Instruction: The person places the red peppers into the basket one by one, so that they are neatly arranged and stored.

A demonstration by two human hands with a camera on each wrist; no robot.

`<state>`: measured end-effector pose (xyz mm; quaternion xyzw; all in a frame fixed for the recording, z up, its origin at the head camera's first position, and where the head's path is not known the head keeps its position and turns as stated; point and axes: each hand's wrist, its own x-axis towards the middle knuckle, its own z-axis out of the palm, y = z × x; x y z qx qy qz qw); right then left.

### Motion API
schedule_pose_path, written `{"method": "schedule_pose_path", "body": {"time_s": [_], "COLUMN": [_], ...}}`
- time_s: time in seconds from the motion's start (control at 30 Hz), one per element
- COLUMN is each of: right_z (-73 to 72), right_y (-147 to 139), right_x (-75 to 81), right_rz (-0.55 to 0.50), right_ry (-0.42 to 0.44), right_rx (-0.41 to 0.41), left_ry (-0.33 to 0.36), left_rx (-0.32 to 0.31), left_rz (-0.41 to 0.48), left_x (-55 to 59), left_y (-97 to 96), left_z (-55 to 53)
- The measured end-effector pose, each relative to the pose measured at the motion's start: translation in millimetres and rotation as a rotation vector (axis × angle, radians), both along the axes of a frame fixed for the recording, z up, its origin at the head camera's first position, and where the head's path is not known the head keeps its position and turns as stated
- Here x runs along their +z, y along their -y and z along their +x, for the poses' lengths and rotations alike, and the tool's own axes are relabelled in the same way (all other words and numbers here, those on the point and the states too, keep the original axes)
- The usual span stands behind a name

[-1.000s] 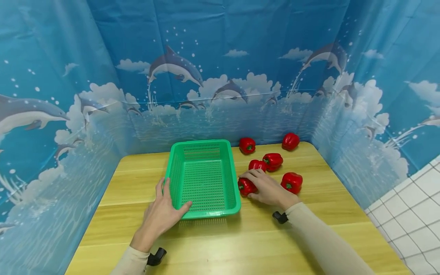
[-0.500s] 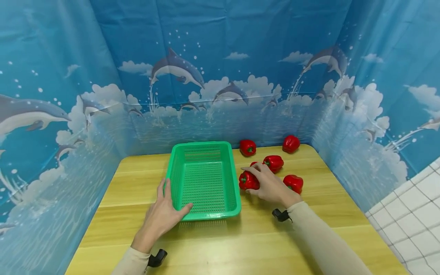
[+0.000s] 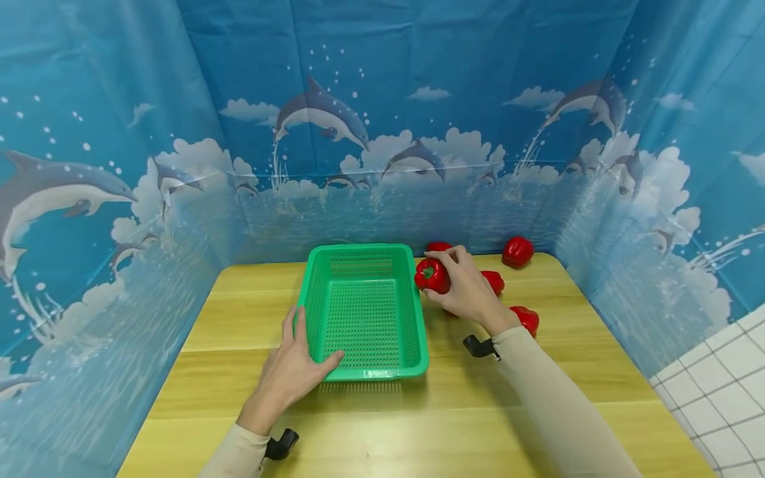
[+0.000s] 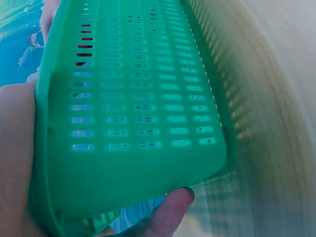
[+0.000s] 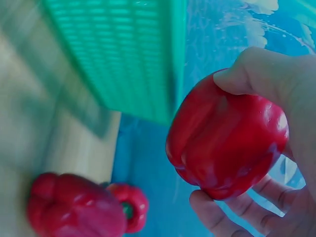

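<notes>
In the head view I record bright, even light, with a pale sheen across the near part of the table (image 3: 370, 431) and soft shadow beneath the green basket (image 3: 376, 376). The curtain (image 3: 382, 79) reads clearly; wide-angle stretch shows toward the frame edges. In the left wrist view I find haze, a shaded basket wall and a smeared tabletop. In the right wrist view, basket and table are blurred; the nearest red pepper (image 5: 227, 143) is crisper, with white highlights
</notes>
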<state>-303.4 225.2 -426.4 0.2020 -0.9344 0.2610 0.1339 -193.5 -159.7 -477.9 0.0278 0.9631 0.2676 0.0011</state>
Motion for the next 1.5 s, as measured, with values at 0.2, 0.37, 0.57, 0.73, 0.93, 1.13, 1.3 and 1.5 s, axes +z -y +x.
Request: {"method": "schedule_pose_path", "body": {"time_s": [0.2, 0.37, 0.57, 0.73, 0.93, 1.13, 1.3, 1.5], "right_z": [-7.1, -12.6, -23.0, -35.1, -51.1, -66.6, -78.2, -106.1], "right_y": [20, 41, 65, 84, 108, 135, 155, 173], "right_x": [18.0, 27.8, 31.5, 27.3, 19.8, 8.3, -4.4, -33.7], "right_rz": [-0.044, -0.063, -0.079, -0.093, -0.111, -0.110, -0.119, -0.103], "right_ry": [0.013, 0.051, 0.131, 0.197, 0.237, 0.292, 0.346, 0.393], "right_rx": [0.051, 0.101, 0.141, 0.162, 0.180, 0.193, 0.199, 0.176], "left_ry": [-0.003, 0.004, 0.010, 0.019, 0.007, 0.007, 0.011, -0.029], "left_rx": [0.001, -0.004, 0.000, 0.001, 0.002, 0.008, 0.014, 0.001], "left_rz": [-0.004, -0.005, 0.001, 0.002, -0.002, 0.008, 0.008, 0.005], "left_x": [2.7, 3.1, 2.0, 0.0, 0.0, 2.1, 0.5, 0.0], "left_y": [-0.6, -1.0, -1.8, -1.3, -1.2, -0.4, -1.4, -4.9], "left_z": [0.3, 0.9, 1.6, 1.4, 0.2, 1.9, 2.0, 0.9]}}
